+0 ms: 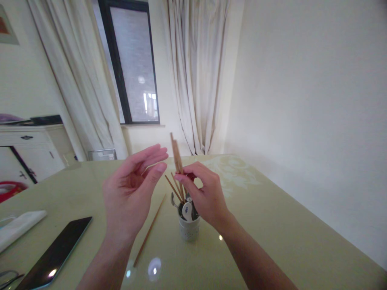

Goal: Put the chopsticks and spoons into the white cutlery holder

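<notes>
My right hand [204, 189] pinches a small bundle of wooden chopsticks [176, 155] upright above a pale patterned utensil cup [190, 230]. More chopsticks [173, 188], a white spoon [187, 211] with a blue mark and a metal spoon [173, 199] stand in the cup. To the left of the bundle, my left hand [134, 181] is raised with its fingers stretched out and holds nothing; it does not touch the chopsticks. A single chopstick [149, 231] lies slantwise on the table beneath and beside my left hand. The lower ends of the held bundle are partly hidden by my right hand.
The green table [256, 249] carries a dark tablet-like device [56, 251] and a white object [19, 229] at the left. A plain wall [311, 100] borders the right side. Behind are curtains [201, 72], a window [136, 64] and a white cabinet [45, 149].
</notes>
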A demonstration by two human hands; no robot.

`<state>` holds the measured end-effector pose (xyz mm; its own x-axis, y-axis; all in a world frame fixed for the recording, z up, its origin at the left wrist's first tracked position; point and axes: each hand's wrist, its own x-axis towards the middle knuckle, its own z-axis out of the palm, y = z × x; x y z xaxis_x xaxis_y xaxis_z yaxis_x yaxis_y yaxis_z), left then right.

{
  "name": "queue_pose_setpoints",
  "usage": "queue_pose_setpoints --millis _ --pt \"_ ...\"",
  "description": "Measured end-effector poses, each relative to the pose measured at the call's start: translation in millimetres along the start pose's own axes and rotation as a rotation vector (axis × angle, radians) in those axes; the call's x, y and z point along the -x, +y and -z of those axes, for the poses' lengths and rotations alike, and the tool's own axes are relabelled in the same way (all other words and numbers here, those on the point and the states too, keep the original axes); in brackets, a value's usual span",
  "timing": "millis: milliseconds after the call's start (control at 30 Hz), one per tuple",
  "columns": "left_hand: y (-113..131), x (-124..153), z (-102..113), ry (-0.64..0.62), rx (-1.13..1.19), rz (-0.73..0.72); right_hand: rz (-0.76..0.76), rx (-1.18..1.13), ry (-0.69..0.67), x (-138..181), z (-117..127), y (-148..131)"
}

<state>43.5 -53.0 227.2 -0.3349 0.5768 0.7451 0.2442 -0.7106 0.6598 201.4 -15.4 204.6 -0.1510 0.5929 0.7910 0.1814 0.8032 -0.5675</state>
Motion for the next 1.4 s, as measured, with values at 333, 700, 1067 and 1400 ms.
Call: queue_pose_setpoints --millis 333,700,1067,1400 --pt "4 0 6 -0.533 -0.184 0.178 -0.211 -0.401 0.032 -1 10 -12" --pt "-128 -41 86 -0.661 -0.978 0.512 -0.240 0.443 -0.181 7 -29 43" --pt "-190 9 78 -1.034 -0.957 0.962 -0.290 0.413 -0.300 12 -44 55" --pt "-199 23 55 -1.062 -1.026 0.854 -0.217 0.175 -0.080 2 -27 47"
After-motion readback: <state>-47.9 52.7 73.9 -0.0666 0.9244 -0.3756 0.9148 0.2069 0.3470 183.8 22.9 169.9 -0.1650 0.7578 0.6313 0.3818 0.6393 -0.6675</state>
